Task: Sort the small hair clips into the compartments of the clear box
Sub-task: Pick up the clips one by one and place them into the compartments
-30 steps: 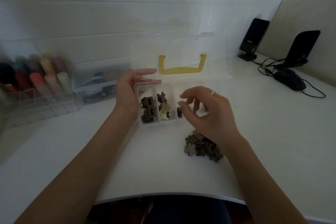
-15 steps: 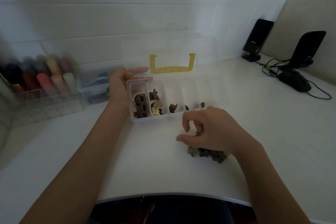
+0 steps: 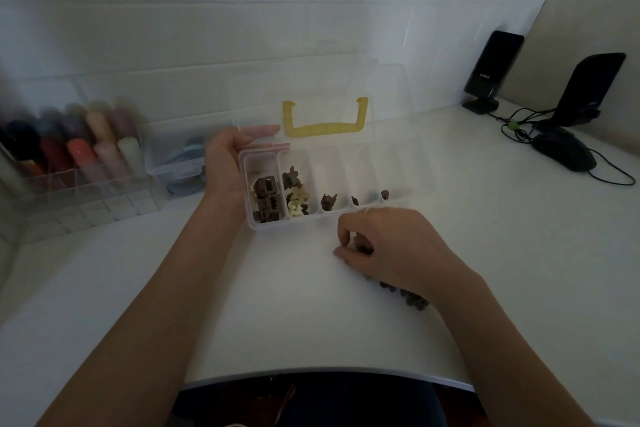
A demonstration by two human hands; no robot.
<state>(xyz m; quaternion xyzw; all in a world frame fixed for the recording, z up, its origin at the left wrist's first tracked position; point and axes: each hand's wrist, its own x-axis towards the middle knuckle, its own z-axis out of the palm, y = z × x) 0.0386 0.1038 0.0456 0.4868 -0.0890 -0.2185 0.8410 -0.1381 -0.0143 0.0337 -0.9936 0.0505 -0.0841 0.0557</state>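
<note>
Pick step in hand; right hand [image 3: 388,246] pinches narrow on one pale clip [image 3: 356,246] at the top of the loose pile [image 3: 405,295] near the bench [image 3: 519,253] front edge; left hand [image 3: 225,163] grips the clear box [image 3: 398,177] left end, fingers wrapped on its wall; next move, I judge: lift the clip, match its shape to a compartment; five compartments count as holding clips, first two fullest; pile count unclear.

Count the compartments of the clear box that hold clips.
5 that I can make out: the leftmost compartment, the second, the third, the fourth, and the fifth. The right hand may hide more.
</note>
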